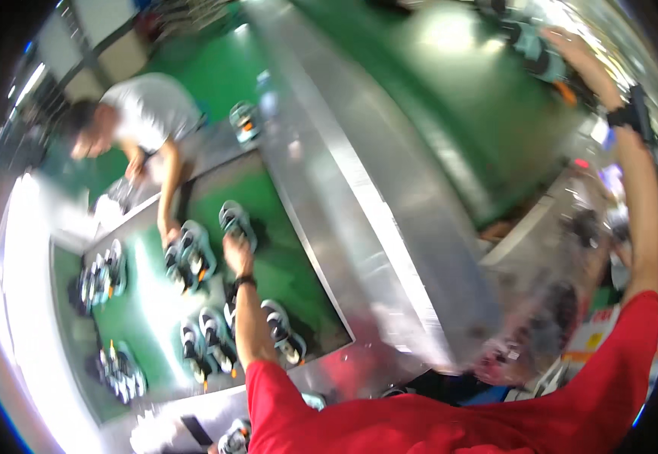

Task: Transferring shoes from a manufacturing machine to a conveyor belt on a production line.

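My left hand [238,256] is closed on the near end of a dark-and-teal sneaker [234,216] over the green conveyor belt [268,253]. I cannot tell whether that sneaker rests on the belt or is lifted. Far out at the upper right, my right hand [569,47] grips another teal sneaker [535,54] with an orange tab, blurred by motion. Several similar sneakers [212,337] lie on the belt near my left forearm, one [283,331] to its right. Across the belt, a co-worker's hand [170,233] touches a pair of sneakers [193,253].
A co-worker in a grey shirt [151,110] leans over the belt's far side. More sneakers [121,371] lie along the left. A wide metal ledge [397,204] separates this belt from a second green belt [442,98]. One sneaker [244,121] stands beyond the belt's far end.
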Motion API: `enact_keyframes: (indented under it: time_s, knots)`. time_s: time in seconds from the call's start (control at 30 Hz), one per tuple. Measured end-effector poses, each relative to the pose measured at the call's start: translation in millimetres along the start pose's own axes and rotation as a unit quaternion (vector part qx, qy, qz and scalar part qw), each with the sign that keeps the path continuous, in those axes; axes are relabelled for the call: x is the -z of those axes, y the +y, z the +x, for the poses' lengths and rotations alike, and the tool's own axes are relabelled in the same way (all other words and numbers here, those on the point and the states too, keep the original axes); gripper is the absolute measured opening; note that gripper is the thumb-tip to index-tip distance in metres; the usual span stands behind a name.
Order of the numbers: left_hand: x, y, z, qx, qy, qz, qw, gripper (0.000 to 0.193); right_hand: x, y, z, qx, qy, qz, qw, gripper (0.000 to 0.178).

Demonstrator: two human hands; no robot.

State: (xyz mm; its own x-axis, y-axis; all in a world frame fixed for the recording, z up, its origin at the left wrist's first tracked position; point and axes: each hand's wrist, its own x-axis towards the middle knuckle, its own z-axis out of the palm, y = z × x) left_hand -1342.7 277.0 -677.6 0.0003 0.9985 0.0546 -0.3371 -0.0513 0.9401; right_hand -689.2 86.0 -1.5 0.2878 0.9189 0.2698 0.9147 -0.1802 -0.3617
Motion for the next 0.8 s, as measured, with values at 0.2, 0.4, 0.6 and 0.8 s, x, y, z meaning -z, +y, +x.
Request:
enact_keyframes:
  time_s: [0.2,0.4,0.6,0.8]
  knots:
    - [-142,93,-111,-0.049,0.012,0.405,0.913,0.056,48,85,31,-0.058,-0.155,0.159,0.973,0.043]
    - [-172,123,-346,0.148,-0.425,0.359,0.818,0.032,20,60,1,-0.104,0.005,-0.037,0.994,0.054]
    - [-323,291,-424,0.400,-0.545,-0.036,0.736,0.038,91,-65,-161,-0.029,0.181,0.107,0.977,0.053]
    - [-461,365,-460,0.106,-0.654,-0.274,0.697,0.069,102,-131,-404,-0.016,0.244,0.140,0.960,0.079]
